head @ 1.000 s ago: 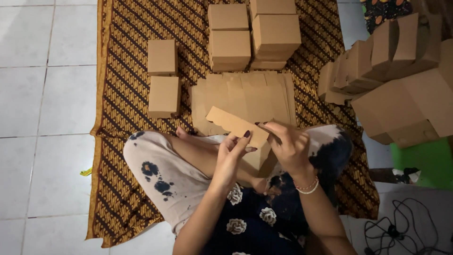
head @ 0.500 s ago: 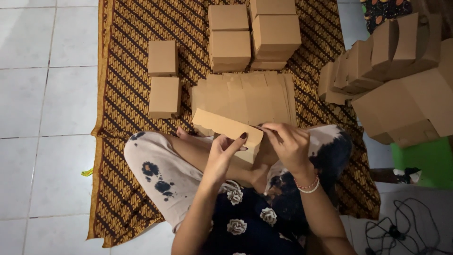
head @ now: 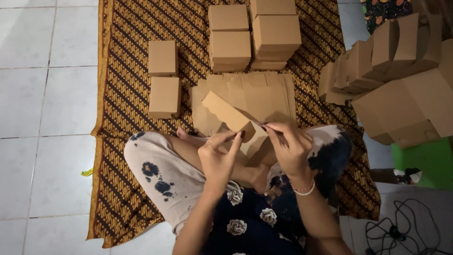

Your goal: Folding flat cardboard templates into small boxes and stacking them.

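I sit cross-legged on a brown patterned cloth (head: pixel 127 156). My left hand (head: pixel 218 157) and my right hand (head: pixel 289 147) both grip a brown cardboard box blank (head: pixel 226 113), partly folded and tilted up to the left above my lap. My right fingers pinch a flap at its near end, next to my left fingertips. Just beyond it lies a stack of flat cardboard blanks (head: pixel 262 94) on the cloth.
Two folded boxes (head: pixel 163 80) lie to the left. Stacked folded boxes (head: pixel 255 35) stand at the far edge. A large pile of folded boxes (head: pixel 396 80) fills the right side. White floor tiles (head: pixel 42 94) lie left; black cables (head: pixel 401 231) lie at bottom right.
The blank has shifted left and tilted more steeply. My hands have drawn closer together at its near flap.
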